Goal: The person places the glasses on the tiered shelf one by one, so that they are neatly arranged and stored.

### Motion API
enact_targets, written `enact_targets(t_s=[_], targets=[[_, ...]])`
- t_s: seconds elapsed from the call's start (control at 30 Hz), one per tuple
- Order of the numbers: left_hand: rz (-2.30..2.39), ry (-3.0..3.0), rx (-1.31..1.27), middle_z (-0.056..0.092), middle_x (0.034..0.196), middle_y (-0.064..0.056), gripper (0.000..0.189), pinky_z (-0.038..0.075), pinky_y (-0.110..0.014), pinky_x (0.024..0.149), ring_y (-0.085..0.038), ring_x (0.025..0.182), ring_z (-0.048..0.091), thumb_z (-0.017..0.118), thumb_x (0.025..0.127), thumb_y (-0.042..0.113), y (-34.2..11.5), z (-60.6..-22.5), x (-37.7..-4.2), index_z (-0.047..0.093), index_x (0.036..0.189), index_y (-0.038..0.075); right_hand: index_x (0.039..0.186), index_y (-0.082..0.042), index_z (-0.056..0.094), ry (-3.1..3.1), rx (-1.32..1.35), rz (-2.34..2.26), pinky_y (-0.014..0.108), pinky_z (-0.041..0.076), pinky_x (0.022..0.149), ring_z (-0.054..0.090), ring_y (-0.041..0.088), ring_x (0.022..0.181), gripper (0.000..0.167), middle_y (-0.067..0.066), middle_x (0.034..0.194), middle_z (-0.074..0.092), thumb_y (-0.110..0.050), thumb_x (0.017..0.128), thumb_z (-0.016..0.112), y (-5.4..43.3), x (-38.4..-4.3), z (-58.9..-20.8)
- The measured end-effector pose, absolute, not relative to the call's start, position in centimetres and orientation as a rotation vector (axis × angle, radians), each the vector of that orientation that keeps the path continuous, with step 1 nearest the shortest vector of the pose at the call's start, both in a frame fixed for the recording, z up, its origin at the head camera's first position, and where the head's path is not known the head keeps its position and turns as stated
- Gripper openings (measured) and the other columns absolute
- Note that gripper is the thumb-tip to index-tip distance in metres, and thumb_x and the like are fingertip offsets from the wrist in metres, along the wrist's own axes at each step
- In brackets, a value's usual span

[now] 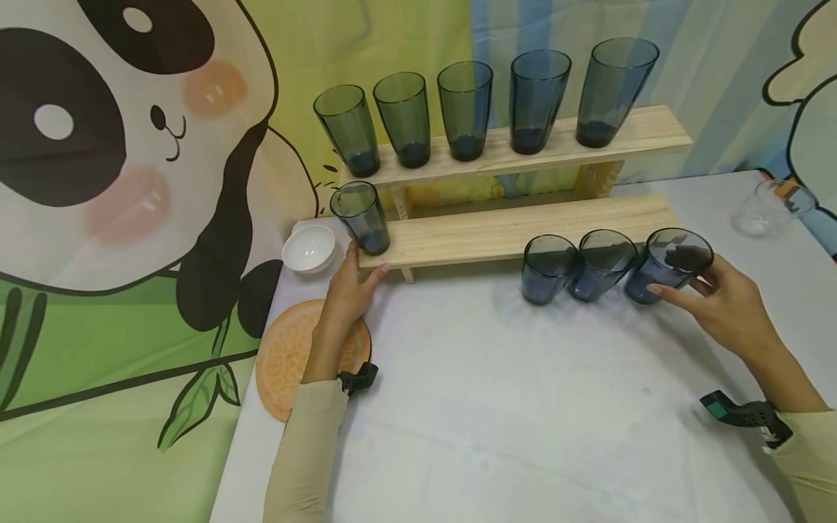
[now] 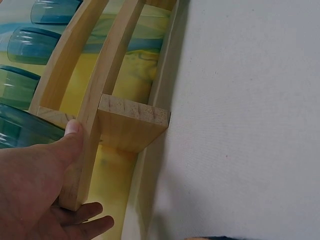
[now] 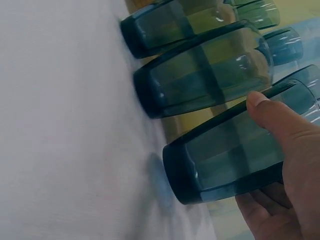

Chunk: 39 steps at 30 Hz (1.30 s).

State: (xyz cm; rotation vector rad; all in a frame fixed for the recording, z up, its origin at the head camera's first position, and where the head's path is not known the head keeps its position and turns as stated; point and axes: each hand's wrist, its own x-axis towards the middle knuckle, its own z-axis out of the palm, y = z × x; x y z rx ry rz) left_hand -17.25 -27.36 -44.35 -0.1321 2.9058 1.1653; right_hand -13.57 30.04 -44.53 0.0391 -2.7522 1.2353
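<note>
In the head view my right hand (image 1: 735,309) grips the rightmost of three blue-grey drinking glasses in front of the shelf. In the right wrist view, its thumb lies along the side of this glass (image 3: 230,155) and the base is close over the white table. The other two, a middle glass (image 1: 603,265) and a left glass (image 1: 548,269), stand beside it. My left hand (image 1: 349,290) holds the left end of the wooden two-tier shelf (image 1: 523,229), thumb on the front edge and fingers round the end. Just above that hand, a single glass (image 1: 362,218) stands on the lower tier.
Several tall glasses line the upper tier (image 1: 497,149). Left of the shelf are a white bowl (image 1: 309,249) and an orange round mat (image 1: 288,356), partly under my left forearm. A clear glass object (image 1: 761,214) stands at the far right. Printed cloth (image 1: 405,36) hangs behind.
</note>
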Motion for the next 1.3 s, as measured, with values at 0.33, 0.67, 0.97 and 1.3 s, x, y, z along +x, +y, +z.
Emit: enact_targets(t_s=[0.33,0.67,0.97,1.3], targets=[[1.182,2.9,-0.133,0.021,0.175,-0.016,0.102,0.024,-0.057,0.128,-0.04,0.159,0.025,0.061,0.101,0.063,-27.1,-44.3,-17.3,0.006,0.172,0.016,0.155,0.002,0.044,-2.755,-0.073,1.127,0.035,0.03,0.122,0.036,0.055,0.149,0.067,0.034,0.151,0.049,-0.021,0.1,0.076,29.9,-13.8,-40.4],[1.171,2.895,-0.147,0.021,0.174,-0.019,0.103,0.024,-0.058,0.128,-0.042,0.159,0.025,0.061,0.101,0.063,-27.0,-44.1,-17.1,0.005,0.172,0.014,0.162,-0.021,0.043,-2.668,-0.006,1.127,0.034,0.032,0.123,0.038,0.028,0.156,0.069,0.021,0.158,0.049,-0.016,0.1,0.074,28.7,-15.2,-35.8],[1.157,2.908,-0.131,0.021,0.174,-0.02,0.102,0.024,-0.059,0.127,-0.042,0.159,0.025,0.061,0.101,0.063,-27.2,-44.2,-17.2,0.005,0.171,0.013,0.156,-0.012,0.05,-2.634,0.086,1.164,0.024,0.036,0.119,0.047,0.025,0.151,0.064,0.016,0.15,0.054,-0.019,0.098,0.077,25.5,-17.2,-32.9],[1.182,2.903,-0.108,0.021,0.174,-0.02,0.102,0.024,-0.057,0.128,-0.041,0.159,0.024,0.06,0.102,0.062,-27.1,-44.1,-17.1,0.005,0.171,0.012,0.149,-0.015,0.057,-2.622,0.422,1.515,0.01,0.045,0.103,0.056,0.015,0.142,0.063,0.006,0.144,0.06,-0.018,0.093,0.085,18.6,-19.0,-30.3]])
